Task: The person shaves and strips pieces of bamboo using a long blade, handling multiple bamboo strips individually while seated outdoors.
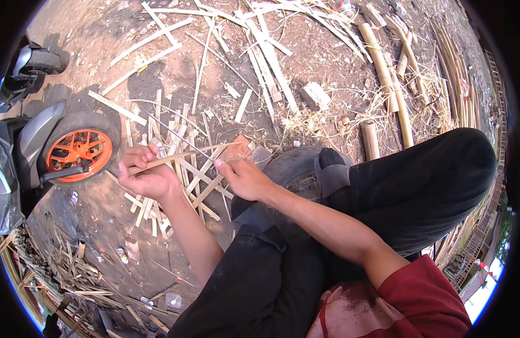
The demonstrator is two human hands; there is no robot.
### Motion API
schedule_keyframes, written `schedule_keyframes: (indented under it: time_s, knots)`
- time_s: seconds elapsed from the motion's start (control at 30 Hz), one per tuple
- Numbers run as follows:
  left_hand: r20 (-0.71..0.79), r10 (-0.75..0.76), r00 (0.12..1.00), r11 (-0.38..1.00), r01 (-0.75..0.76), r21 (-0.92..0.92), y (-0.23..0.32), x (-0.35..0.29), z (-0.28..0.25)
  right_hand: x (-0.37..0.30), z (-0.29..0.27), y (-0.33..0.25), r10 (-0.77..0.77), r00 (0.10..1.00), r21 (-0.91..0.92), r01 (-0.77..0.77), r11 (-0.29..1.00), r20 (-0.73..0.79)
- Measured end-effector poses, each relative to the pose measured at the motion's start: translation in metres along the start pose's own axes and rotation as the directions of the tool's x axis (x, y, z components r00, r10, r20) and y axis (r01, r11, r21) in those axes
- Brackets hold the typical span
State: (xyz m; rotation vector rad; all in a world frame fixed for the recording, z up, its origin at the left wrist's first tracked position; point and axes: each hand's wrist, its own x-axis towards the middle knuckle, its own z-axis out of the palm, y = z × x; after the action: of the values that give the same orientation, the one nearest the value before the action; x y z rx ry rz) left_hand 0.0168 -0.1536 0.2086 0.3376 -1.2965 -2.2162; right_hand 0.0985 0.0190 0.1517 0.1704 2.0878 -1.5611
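My left hand (151, 176), palm up with its fingers curled, grips a split bamboo strip (175, 158). The strip's thin end points right, past my right hand. My right hand (243, 178) is closed on what looks like a knife (184, 138). Its long, narrow blade shows nearly edge-on and slants up and left, crossing close to the strip. The fingers hide most of its grip. Below both hands lies a loose, criss-cross heap of pale bamboo slats (153, 217). A reddish flat piece (237, 147) rests on the ground just beyond my right hand.
A motorbike wheel with an orange rim (79, 149) stands close at left. A tyre (288, 169) lies by my foot. Bamboo poles (378, 67) and a stone block (315, 97) are at far right. More long slats (265, 56) lie ahead on the dirt.
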Motion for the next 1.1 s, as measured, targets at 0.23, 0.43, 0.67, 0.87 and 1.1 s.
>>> schedule_keyframes:
  time_s: [0.23,0.43,0.67,0.87,1.1]
  knots:
    - [-0.011,-0.069,0.998,0.992,0.07,0.106,0.0,-0.006,0.018,0.001,-0.014,0.061,0.313,0.95,-0.159,-0.312,0.937,-0.019]
    - [-0.082,-0.076,0.994,0.986,0.087,0.139,-0.003,-0.019,0.04,0.003,-0.007,-0.002,0.101,0.994,0.02,-0.102,0.995,0.032]
    - [-0.219,-0.092,0.971,0.972,0.136,0.192,0.006,-0.029,0.042,-0.005,-0.006,0.031,0.269,0.963,0.042,-0.27,0.962,0.026]
    - [-0.281,-0.019,0.96,0.948,0.107,0.301,-0.002,-0.034,0.047,0.01,-0.004,0.006,0.175,0.984,0.014,-0.175,0.984,0.028]
    - [-0.355,-0.004,0.935,0.961,0.102,0.257,0.007,-0.028,0.043,0.001,-0.027,0.046,0.466,0.882,-0.148,-0.452,0.88,0.075]
